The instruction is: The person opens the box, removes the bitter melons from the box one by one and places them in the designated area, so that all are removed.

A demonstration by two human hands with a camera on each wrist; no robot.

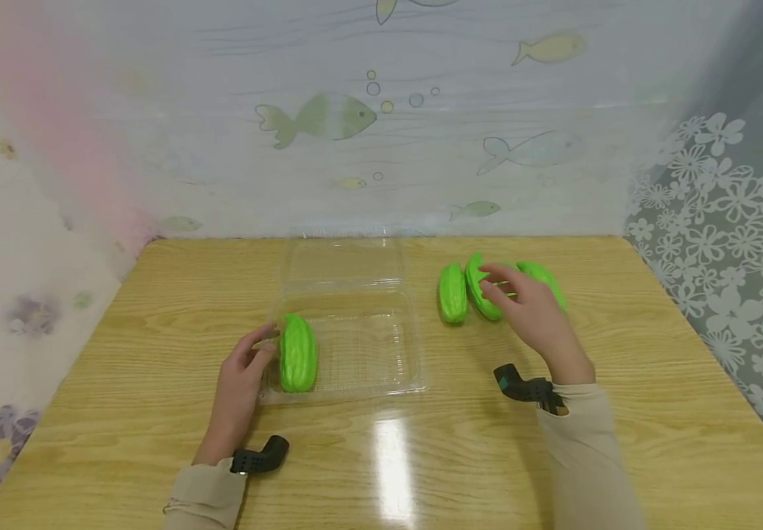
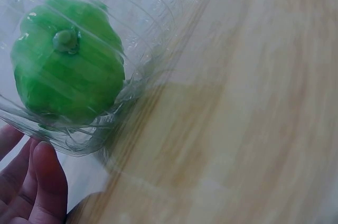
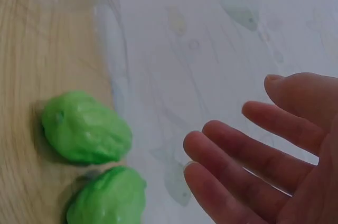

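A clear plastic clamshell container (image 1: pixel 355 390) lies on the table with its lid folded back. One bright green, ridged gourd (image 1: pixel 298 353), resembling a bitter melon, lies in its left end; its stem end shows through the wall in the left wrist view. My left hand (image 1: pixel 238 383) is at the container's left wall, thumb and fingertips touching it from outside. Over the right-hand group of similar gourds (image 1: pixel 452 294) hovers my right hand (image 1: pixel 533 313), fingers loosely bent and apart, holding nothing. It partly hides the gourds behind it. Two gourds (image 3: pixel 87 129) show in the right wrist view.
The container's transparent lid (image 1: pixel 344 261) reaches to the back edge of the wood-grain table (image 1: pixel 460 456). Behind it stands a curtain (image 1: pixel 421 162) printed with fish. Patterned sheets flank both sides. A black wrist camera (image 1: pixel 523 386) sits on the right wrist.
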